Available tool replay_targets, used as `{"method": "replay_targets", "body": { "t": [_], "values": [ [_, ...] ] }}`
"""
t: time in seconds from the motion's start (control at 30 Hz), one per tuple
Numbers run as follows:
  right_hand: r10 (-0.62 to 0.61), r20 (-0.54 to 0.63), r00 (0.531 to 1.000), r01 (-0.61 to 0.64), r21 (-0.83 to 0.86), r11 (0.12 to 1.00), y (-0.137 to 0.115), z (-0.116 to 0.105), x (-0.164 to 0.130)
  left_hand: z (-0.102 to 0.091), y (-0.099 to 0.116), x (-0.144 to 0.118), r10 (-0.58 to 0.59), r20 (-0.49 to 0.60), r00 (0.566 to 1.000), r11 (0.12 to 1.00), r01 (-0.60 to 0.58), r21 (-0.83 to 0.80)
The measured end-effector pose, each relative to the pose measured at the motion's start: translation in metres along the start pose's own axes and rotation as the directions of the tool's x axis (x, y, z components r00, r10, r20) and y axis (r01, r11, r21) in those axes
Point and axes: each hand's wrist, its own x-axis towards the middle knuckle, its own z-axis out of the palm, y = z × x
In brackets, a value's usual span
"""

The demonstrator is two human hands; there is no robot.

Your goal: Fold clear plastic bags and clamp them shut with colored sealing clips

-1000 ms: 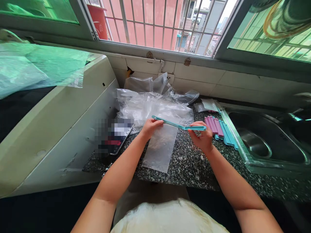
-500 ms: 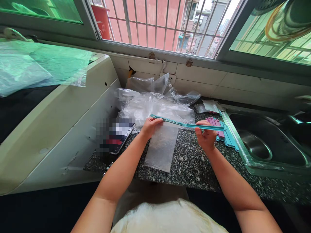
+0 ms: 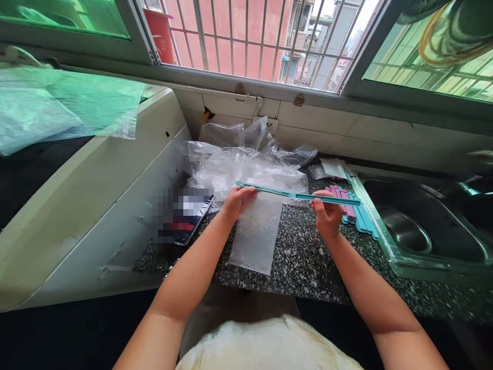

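Note:
A long teal sealing clip (image 3: 287,193) is spread out nearly straight above the speckled counter (image 3: 308,262). My left hand (image 3: 235,201) pinches its left arm and my right hand (image 3: 327,216) holds its right arm near the hinge. Under the clip a clear plastic bag (image 3: 256,234) lies flat on the counter, its top edge below my left hand. More pink and teal clips (image 3: 352,208) lie in a row just behind my right hand, by the sink rim.
A heap of crumpled clear plastic bags (image 3: 239,164) sits at the back of the counter. A steel sink (image 3: 419,226) lies to the right. A phone (image 3: 185,216) rests at the left by a white appliance (image 3: 88,195). A barred window runs above.
The teal clip was folded at an angle a second ago. My right hand has swung its arm out to the right, and the clip now lies almost straight.

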Motion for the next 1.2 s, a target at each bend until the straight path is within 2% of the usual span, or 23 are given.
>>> {"method": "replay_targets", "body": {
  "t": [0.17,0.43,0.7,1.2],
  "values": [
    [0.038,-0.001,0.999,-0.038,0.086,0.996,0.001,0.003,0.001,-0.001,0.001,0.001,0.005,-0.017,1.0,1.0,-0.005,0.002],
    [0.081,0.066,0.995,-0.084,0.042,0.996,-0.002,0.004,-0.001,-0.002,0.0,0.002,0.018,-0.023,1.0,0.999,-0.017,0.04],
    [0.0,0.196,0.981,-0.002,0.01,1.0,-0.007,0.012,-0.004,0.002,0.0,-0.002,-0.021,0.005,1.0,1.0,0.02,0.004],
    [-0.062,0.195,0.979,0.078,-0.074,0.994,-0.011,0.014,-0.003,0.005,-0.001,-0.005,-0.033,0.042,0.999,0.999,0.032,0.033]
  ]
}}
